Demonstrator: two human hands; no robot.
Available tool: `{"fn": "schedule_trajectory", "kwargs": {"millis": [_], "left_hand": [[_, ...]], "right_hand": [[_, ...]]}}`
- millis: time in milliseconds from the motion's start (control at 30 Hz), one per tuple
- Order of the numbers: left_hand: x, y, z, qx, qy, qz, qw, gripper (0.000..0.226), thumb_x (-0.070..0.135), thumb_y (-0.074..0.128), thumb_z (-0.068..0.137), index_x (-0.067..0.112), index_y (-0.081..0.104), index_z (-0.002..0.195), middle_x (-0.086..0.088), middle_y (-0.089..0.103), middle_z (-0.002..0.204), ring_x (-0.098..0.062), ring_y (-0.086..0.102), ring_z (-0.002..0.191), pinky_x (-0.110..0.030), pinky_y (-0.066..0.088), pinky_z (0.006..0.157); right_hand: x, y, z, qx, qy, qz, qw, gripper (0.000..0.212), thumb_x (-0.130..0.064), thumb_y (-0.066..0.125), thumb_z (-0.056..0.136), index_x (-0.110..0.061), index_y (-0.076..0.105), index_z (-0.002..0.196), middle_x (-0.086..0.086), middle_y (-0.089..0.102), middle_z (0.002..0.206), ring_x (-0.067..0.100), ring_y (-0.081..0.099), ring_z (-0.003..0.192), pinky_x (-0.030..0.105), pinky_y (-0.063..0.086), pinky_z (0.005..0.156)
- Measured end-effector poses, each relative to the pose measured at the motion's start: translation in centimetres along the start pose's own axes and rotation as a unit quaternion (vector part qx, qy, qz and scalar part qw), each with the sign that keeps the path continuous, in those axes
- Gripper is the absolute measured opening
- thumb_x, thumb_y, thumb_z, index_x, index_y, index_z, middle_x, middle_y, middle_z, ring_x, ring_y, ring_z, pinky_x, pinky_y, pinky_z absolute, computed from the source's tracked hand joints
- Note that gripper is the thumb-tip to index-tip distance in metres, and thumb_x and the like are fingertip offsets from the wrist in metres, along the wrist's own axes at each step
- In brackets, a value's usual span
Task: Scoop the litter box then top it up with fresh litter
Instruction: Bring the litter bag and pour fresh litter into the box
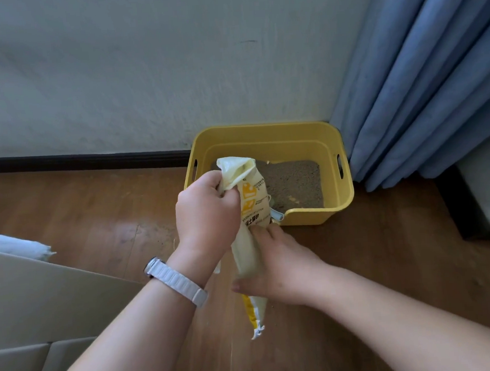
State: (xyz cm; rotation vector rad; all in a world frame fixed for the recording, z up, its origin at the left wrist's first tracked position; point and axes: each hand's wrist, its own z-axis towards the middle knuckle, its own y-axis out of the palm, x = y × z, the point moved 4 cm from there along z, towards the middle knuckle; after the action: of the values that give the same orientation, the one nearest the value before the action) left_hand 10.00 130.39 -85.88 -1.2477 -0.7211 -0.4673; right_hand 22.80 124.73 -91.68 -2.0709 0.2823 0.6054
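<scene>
Hands are holding a pale yellow litter bag [253, 196] just in front of the yellow plastic litter box [263, 129], with its open mouth leaning over the near rim. The left hand [208, 213] is bunching the crumpled top in curled fingers. The right hand [277, 269] is wrapping round the lower body. The bag is looking limp, thin and probably light, so gripping both ends is suiting it. Gritty grey-brown litter [295, 179] is lying inside the smooth, round-cornered box.
</scene>
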Motion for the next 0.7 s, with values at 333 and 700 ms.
{"fn": "schedule_trajectory", "kwargs": {"millis": [333,700], "left_hand": [[-0.5,-0.6,0.3,-0.021,-0.019,0.006,1.0,0.018,0.016,0.058,0.084,0.013,0.061,0.067,0.001,0.054,0.054,-0.017,0.047,0.05,-0.031,0.039,0.044],[0.2,-0.2,0.3,-0.12,0.272,0.172,0.939,0.019,-0.002,0.048,0.063,0.014,0.059,0.067,0.004,0.054,0.064,-0.022,0.045,0.056,-0.034,0.039,0.042]], "right_hand": [[3.3,-1.4,1.3,-0.001,0.064,-0.017,0.998,0.02,-0.034,0.047,0.089,-0.019,0.059,0.084,0.002,0.061,0.079,0.023,0.06,0.073,0.031,0.045,0.057],[5.4,-6.6,1.1,0.097,0.08,0.244,0.962,0.028,-0.018,0.051,0.095,0.002,0.059,0.076,0.021,0.065,0.071,0.029,0.066,0.059,0.038,0.057,0.053]]}}
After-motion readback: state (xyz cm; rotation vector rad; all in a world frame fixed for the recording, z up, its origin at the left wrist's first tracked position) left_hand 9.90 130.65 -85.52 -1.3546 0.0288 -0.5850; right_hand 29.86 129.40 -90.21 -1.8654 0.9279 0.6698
